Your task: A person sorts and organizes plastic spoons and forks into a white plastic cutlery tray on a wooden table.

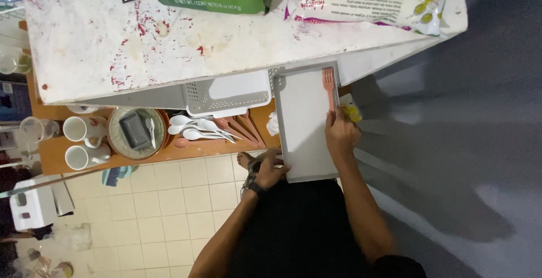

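Looking down, I've got the grey tray [305,125] as my anchor. My left hand [271,171] curls around the tray's near-left corner, fingers closed on the rim. My right hand [340,134] sits at the tray's right edge, pinching the handle of a pink fork [329,86] that lies inside along that side, I think. White spoons [197,128] lie left of the tray.
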